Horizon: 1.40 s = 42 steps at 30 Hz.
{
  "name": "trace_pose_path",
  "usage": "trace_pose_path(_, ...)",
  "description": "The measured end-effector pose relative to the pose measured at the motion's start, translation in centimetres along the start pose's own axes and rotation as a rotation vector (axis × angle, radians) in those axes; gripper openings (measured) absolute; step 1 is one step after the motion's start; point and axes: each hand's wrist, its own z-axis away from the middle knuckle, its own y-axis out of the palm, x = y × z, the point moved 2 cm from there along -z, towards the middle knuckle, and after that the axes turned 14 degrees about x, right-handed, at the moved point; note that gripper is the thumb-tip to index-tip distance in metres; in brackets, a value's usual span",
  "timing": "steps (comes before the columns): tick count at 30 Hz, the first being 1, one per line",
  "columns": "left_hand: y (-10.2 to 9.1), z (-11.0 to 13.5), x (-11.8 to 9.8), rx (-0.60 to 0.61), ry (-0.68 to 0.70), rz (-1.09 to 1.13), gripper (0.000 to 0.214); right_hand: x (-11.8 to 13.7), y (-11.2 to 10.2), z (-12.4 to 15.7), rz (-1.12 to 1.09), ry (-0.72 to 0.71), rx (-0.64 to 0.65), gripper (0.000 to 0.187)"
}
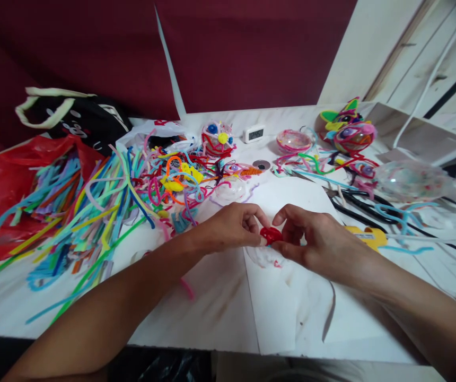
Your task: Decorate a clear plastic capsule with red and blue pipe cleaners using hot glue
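Observation:
Between my two hands, over the middle of the table, is a small red coil (271, 235) that looks like wound pipe cleaner. My left hand (240, 225) pinches its left side with thumb and fingers. From the right, my right hand (305, 233) grips it with bent fingers. Just below the coil is a clear plastic half-ball (268, 258) with a few red bits on it, partly covered by my hands. White paper (273, 307) lies under it.
Many loose pipe cleaners (104, 201) spread over the left side, some in a red plastic bag (9, 196). Decorated balls (217, 139), a small digital clock (254, 133) and a pink bowl (294, 141) stand behind. Right are black-handled scissors (355, 207), yellow tape (367, 237) and a clear dome (413, 180).

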Motion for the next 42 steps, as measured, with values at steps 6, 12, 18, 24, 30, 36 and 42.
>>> trace_pose_path(6, 0.0, 0.0, 0.1, -0.002, 0.000, -0.007, 0.022, -0.2, 0.0, 0.3, 0.032, -0.028, -0.045, 0.009)
trace_pose_path(12, 0.1, 0.1, 0.0, -0.015, -0.011, 0.019, 0.019, -0.1, -0.1, 1.3, 0.247, -0.418, -0.186, 0.009)
trace_pose_path(18, 0.1, 0.1, 0.2, -0.020, -0.008, -0.035, 0.020, -0.6, 0.5, 2.8, 0.657, -0.672, -0.282, 0.017)
trace_pose_path(24, 0.1, 0.1, 0.1, -0.017, -0.002, -0.034, 0.019, -0.9, 1.1, 3.3, 0.834, -0.738, -0.348, 0.021)
trace_pose_path(30, 0.2, 0.1, 0.1, -0.015, 0.000, -0.014, 0.016, -0.9, 1.2, 3.0, 0.868, -0.721, -0.348, 0.027)
trace_pose_path(36, 0.1, 0.1, 0.0, -0.020, -0.006, -0.012, 0.017, -0.9, 1.2, 2.9, 0.925, -0.715, -0.350, 0.027)
trace_pose_path(42, 0.1, 0.1, 0.1, -0.012, -0.003, -0.016, 0.016, -1.3, 1.4, 2.7, 0.980, -0.707, -0.363, 0.022)
